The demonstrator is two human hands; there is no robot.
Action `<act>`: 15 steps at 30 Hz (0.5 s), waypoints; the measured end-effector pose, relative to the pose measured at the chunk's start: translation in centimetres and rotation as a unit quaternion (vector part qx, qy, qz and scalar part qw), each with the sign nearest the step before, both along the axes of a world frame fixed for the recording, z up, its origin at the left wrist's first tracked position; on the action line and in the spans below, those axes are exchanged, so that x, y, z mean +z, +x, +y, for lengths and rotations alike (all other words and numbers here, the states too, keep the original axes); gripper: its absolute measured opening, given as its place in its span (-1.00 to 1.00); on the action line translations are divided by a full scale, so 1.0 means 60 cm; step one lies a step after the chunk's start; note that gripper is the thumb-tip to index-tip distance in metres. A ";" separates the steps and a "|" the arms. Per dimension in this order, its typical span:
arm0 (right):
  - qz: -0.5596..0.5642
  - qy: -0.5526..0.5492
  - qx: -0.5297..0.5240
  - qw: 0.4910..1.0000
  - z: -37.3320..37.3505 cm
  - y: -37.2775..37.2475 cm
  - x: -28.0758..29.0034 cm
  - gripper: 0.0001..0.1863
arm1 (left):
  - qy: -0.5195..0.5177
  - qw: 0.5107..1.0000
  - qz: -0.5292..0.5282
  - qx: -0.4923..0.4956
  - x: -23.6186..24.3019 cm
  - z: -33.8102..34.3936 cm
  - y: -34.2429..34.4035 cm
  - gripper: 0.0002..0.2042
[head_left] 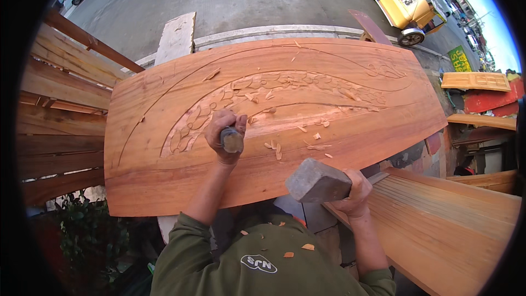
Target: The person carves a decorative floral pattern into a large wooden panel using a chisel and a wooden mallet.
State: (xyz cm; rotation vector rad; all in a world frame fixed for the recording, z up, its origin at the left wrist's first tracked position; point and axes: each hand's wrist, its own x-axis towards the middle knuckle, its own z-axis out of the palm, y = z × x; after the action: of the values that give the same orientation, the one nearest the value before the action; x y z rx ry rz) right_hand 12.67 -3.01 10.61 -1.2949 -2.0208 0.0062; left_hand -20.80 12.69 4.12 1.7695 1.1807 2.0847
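A wide reddish-brown wooden panel [350, 137] lies in front of me, carved with curved lines and a leafy band. My left hand [221, 126] is closed around a carving chisel [232, 140], over the inner edge of the band. Its round handle end faces up at me, and the hand hides the blade. To the right, my right hand [356, 193] grips a mallet with a heavy grey block head [318, 181], held above the panel's near edge. Most of the mallet's handle is hidden. Curled wood shavings [278, 151] are scattered over the carving.
Planks [66, 137] stand stacked at the left. A grooved wooden board [438, 225] lies at the near right, close to my right forearm. A pale support beam [176, 35] sticks out beyond the panel's far edge. Past the curb, a yellow sidecar [412, 8] stands on the street.
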 end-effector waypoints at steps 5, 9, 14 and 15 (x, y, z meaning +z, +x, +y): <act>0.102 -0.085 -0.058 0.989 -0.111 0.009 -0.070 -0.06 | 0.076 0.919 0.266 -0.280 0.039 -0.075 0.021 -0.75; 0.116 -0.153 -0.117 0.975 -0.154 -0.003 -0.095 0.01 | 0.051 0.846 0.347 -0.402 -0.010 -0.087 0.050 -0.80; 0.123 -0.141 -0.065 0.980 -0.136 -0.010 -0.053 -0.06 | 0.011 0.861 0.301 -0.409 -0.021 -0.071 0.058 -0.81; 0.126 -0.131 -0.048 0.982 -0.131 -0.012 -0.042 -0.08 | 0.007 0.865 0.295 -0.406 -0.018 -0.072 0.056 -0.81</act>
State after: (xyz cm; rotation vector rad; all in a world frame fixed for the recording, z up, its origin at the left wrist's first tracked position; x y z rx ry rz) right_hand 11.95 -10.87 8.11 -1.4713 -1.7806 0.3843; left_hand -17.46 8.36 3.03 2.4140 0.3317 1.0944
